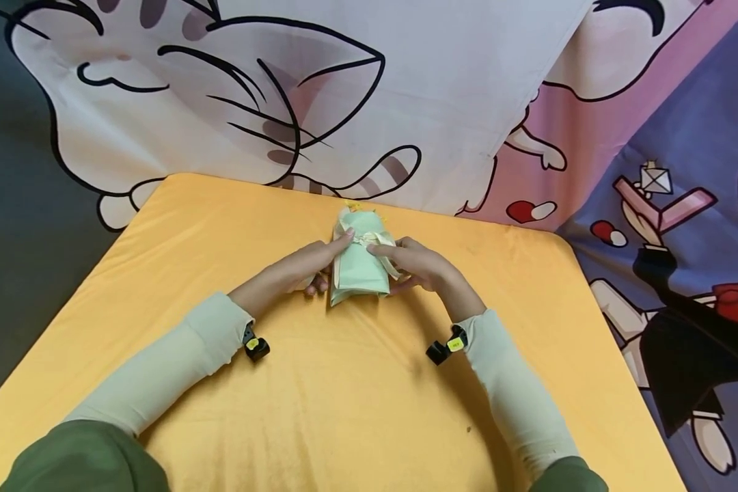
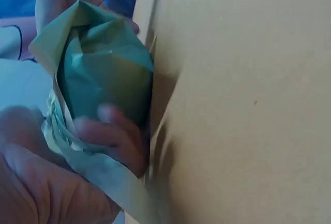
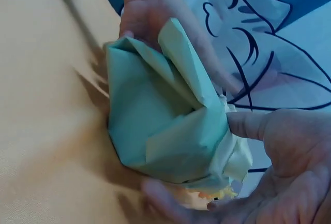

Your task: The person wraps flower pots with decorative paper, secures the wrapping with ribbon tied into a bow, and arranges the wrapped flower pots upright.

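Note:
A small bouquet wrapped in mint-green paper (image 1: 361, 270) lies near the far edge of the table, with yellow petals (image 1: 353, 205) peeking out at its far end. A pale cream ribbon (image 1: 369, 238) is tied round its middle, and a loose tail hangs down its right side. My left hand (image 1: 312, 265) holds the left side, thumb on the paper beside the knot. From the right, my right hand (image 1: 419, 264) holds it with the thumb on top by the ribbon. The folded paper bottom (image 3: 155, 115) faces the right wrist camera.
A yellow cloth (image 1: 320, 410) covers the table. Behind it hangs a white curtain (image 1: 455, 89) with a cartoon cat, and a pink and purple printed cloth (image 1: 621, 137) is at the right. Dark floor (image 1: 24, 273) shows at the left.

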The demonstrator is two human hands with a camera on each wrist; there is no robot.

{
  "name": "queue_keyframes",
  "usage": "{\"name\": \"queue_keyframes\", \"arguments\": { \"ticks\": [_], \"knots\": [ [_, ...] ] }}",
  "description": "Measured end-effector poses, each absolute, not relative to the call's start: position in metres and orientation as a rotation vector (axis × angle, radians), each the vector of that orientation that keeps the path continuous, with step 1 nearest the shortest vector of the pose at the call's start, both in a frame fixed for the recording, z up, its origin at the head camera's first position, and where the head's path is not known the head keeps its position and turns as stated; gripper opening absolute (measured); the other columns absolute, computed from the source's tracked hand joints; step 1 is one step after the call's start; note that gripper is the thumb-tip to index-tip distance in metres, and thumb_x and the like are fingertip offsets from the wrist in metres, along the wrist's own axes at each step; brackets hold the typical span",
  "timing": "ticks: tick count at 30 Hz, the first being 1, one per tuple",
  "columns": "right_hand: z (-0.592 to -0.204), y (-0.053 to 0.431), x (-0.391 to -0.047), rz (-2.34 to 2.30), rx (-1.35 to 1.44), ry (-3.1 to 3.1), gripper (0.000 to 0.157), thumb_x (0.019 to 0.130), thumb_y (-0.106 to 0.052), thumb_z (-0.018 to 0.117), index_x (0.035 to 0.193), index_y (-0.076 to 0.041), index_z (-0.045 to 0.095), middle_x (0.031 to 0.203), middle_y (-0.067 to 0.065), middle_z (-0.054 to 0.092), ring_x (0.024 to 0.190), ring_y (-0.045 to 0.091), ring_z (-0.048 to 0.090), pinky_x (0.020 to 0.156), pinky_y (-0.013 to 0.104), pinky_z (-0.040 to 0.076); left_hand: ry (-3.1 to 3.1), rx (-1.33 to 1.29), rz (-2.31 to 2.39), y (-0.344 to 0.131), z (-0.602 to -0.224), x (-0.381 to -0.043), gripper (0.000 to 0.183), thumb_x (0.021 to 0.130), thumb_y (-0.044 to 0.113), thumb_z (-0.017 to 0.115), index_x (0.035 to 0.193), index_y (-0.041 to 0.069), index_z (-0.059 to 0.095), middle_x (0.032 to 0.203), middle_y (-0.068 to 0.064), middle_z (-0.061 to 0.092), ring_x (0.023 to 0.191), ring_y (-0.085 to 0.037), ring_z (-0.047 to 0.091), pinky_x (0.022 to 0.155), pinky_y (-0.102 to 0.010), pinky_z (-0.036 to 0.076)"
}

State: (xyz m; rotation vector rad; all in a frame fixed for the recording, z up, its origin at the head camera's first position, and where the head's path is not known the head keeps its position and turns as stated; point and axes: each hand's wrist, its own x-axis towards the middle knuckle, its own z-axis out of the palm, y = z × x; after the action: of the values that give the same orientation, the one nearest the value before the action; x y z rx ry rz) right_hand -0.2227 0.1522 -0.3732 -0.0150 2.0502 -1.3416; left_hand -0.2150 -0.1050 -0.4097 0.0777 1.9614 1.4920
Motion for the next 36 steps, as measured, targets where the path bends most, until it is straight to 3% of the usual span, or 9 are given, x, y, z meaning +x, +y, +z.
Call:
{"name": "queue_keyframes", "arguments": {
  "ticks": [5,9,17,21,23,25,29,30,36],
  "knots": [
    [-0.374,0.153,-0.232,-1.389,0.009,1.855,0.051,0.119,-0.045,0.057,0.143,-0.001,0.056,0.126,0.014,0.064,0.102,0.026,0.075,0.089,0.045,0.072,1.93,0.043,1.395,-0.106,-0.405,-0.225,0.069,0.102,0.082,0.061,0.103,0.015,0.074,0.075,0.002,0.056,0.058,-0.008,0.045,0.05,-0.019,0.038],
    [-0.37,0.151,-0.236,-1.366,-0.046,1.861,0.046,0.12,-0.037,0.055,0.145,0.002,0.055,0.131,0.015,0.064,0.109,0.028,0.073,0.088,0.045,0.072,1.899,0.0,1.425,-0.105,-0.404,-0.231,0.059,0.104,0.071,0.069,0.101,0.012,0.072,0.068,0.004,0.054,0.056,-0.006,0.042,0.049,-0.018,0.035],
    [-0.364,0.149,-0.245,-1.368,-0.28,2.119,0.058,0.118,-0.02,0.061,0.168,-0.007,0.035,0.151,0.02,0.06,0.123,0.032,0.07,0.095,0.052,0.069,2.079,0.081,1.619,-0.103,-0.392,-0.234,0.078,0.101,0.051,0.084,0.156,0.013,0.045,0.104,-0.004,0.065,0.059,-0.012,0.04,0.052,-0.026,0.035],
    [-0.368,0.147,-0.249,-1.487,-0.414,2.264,0.072,0.113,-0.006,0.065,0.17,-0.009,0.022,0.153,0.02,0.055,0.127,0.029,0.066,0.101,0.044,0.063,2.278,0.16,1.713,-0.096,-0.387,-0.24,0.099,0.094,0.036,0.095,0.17,0.019,0.033,0.143,-0.014,0.066,0.098,-0.023,0.067,0.085,-0.038,0.06],
    [-0.375,0.145,-0.251,-1.538,-0.483,2.35,0.072,0.11,0.001,0.068,0.165,-0.009,0.022,0.137,0.016,0.06,0.113,0.023,0.067,0.095,0.038,0.059,2.381,0.226,1.736,-0.093,-0.389,-0.243,0.107,0.092,0.026,0.097,0.174,0.023,0.028,0.164,-0.016,0.055,0.135,-0.032,0.064,0.115,-0.05,0.056],
    [-0.383,0.141,-0.254,-1.604,-0.555,2.42,0.079,0.105,0.008,0.07,0.163,-0.01,0.021,0.142,0.012,0.058,0.122,0.017,0.063,0.103,0.035,0.055,2.493,0.299,1.724,-0.091,-0.392,-0.245,0.111,0.09,0.017,0.098,0.175,0.025,0.026,0.172,-0.017,0.049,0.156,-0.038,0.052,0.131,-0.059,0.043],
    [-0.401,0.137,-0.257,-1.674,-0.661,2.546,0.093,0.098,0.016,0.073,0.167,-0.01,0.017,0.165,0.016,0.047,0.154,0.023,0.05,0.128,0.044,0.046,2.674,0.417,1.648,-0.086,-0.399,-0.247,0.106,0.091,0.01,0.096,0.171,0.023,0.028,0.177,-0.017,0.045,0.164,-0.043,0.045,0.134,-0.064,0.037],
    [-0.404,0.136,-0.257,-1.69,-0.681,2.558,0.097,0.097,0.018,0.073,0.169,-0.009,0.015,0.178,0.015,0.033,0.168,0.026,0.034,0.137,0.05,0.036,2.702,0.432,1.63,-0.086,-0.4,-0.247,0.105,0.091,0.009,0.095,0.17,0.023,0.028,0.176,-0.017,0.045,0.161,-0.044,0.048,0.131,-0.064,0.041],
    [-0.415,0.137,-0.249,-1.584,-0.684,2.668,0.094,0.094,0.018,0.078,0.164,-0.007,0.021,0.178,0.022,0.038,0.168,0.04,0.039,0.135,0.06,0.04,2.767,0.469,1.552,-0.089,-0.411,-0.236,0.109,0.093,0.006,0.092,0.175,0.022,0.021,0.176,-0.023,0.045,0.143,-0.05,0.062,0.108,-0.065,0.053]
  ]
}}
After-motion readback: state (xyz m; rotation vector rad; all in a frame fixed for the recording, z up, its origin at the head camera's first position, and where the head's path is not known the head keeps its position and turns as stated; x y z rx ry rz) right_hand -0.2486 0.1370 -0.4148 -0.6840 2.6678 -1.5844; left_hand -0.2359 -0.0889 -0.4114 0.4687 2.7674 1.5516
